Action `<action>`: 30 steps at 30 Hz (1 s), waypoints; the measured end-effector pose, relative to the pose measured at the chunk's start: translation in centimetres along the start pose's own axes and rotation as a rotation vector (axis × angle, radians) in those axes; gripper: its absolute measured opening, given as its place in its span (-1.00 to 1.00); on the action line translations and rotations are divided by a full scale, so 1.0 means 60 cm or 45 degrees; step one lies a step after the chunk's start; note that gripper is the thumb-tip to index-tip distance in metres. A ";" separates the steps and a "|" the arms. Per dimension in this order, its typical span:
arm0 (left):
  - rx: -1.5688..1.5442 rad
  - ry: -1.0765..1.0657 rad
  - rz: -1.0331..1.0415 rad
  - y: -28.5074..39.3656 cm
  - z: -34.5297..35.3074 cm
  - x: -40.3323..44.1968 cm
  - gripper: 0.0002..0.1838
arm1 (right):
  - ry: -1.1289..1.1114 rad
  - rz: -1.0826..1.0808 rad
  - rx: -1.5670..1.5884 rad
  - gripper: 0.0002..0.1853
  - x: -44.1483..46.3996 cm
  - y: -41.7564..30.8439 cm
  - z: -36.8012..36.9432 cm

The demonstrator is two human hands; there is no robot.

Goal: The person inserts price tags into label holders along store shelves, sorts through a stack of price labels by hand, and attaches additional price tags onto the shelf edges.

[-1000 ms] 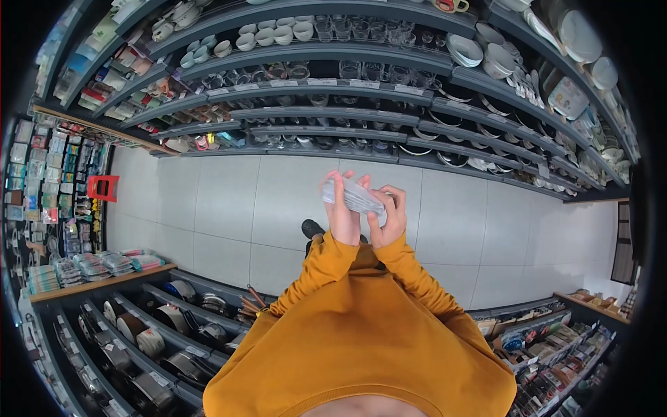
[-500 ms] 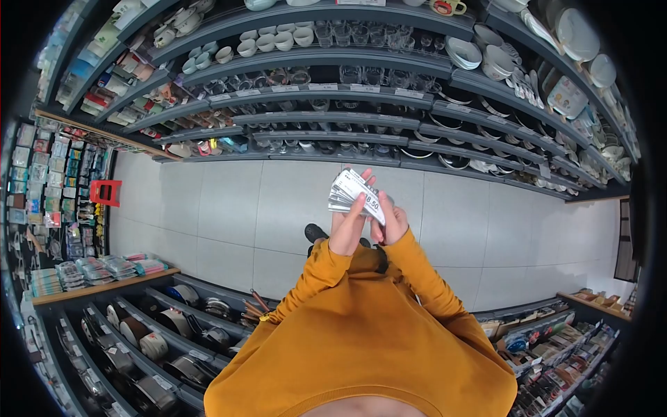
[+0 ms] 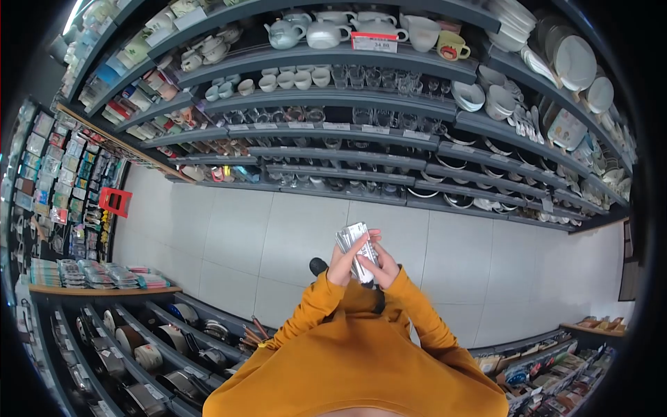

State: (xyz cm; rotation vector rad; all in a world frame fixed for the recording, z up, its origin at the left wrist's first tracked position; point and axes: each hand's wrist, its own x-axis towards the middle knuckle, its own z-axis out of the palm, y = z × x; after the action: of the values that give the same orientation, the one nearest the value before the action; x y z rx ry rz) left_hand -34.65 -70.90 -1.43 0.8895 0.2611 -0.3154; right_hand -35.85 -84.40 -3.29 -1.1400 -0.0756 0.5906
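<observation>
A stack of white printed price tags is held between both hands in front of my body, above the floor. My left hand is closed around the stack's left side, its thumb lying across the top. From the other side my right hand grips the stack's lower right part, with its thumb on the face of the tags and fingertips showing past the far edge. The print on the tags is too small to read. The palms and the underside of the stack are hidden.
Ahead, shelves hold teapots, cups, glasses and bowls. A red price sign hangs on the upper shelf. A red stool is at left. Pans fill the shelves behind me at left; boxed goods stand at right.
The fanned tags are now gathered into a tighter, more upright stack. Both hands sit lower in view and closer to my body. More of the upper shelf shows.
</observation>
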 end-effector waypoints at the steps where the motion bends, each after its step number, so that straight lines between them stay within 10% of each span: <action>1: -0.022 0.007 0.104 0.007 0.016 -0.007 -0.45 | 0.007 0.052 0.109 -0.49 0.003 0.009 -0.003; 3: -0.030 0.001 0.235 0.015 0.023 -0.009 -0.30 | 0.061 0.097 0.276 -0.51 0.007 0.023 -0.002; 10: -0.174 0.477 0.414 0.023 0.027 0.034 -0.55 | 0.471 -0.589 -1.009 -0.45 -0.003 -0.052 0.061; 15: -0.308 0.219 0.356 0.029 0.064 0.018 -0.62 | 0.591 -0.743 -0.934 -0.66 0.012 -0.027 0.047; 30: -0.538 0.657 0.950 0.138 -0.138 -0.028 -0.55 | 0.290 -1.007 -0.892 -0.70 0.030 -0.051 0.117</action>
State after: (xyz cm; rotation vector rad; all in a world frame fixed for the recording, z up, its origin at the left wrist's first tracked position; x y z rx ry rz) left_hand -33.89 -59.18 0.08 0.5791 0.4293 0.6531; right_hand -35.54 -78.54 1.96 -1.7026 -0.5420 -0.3098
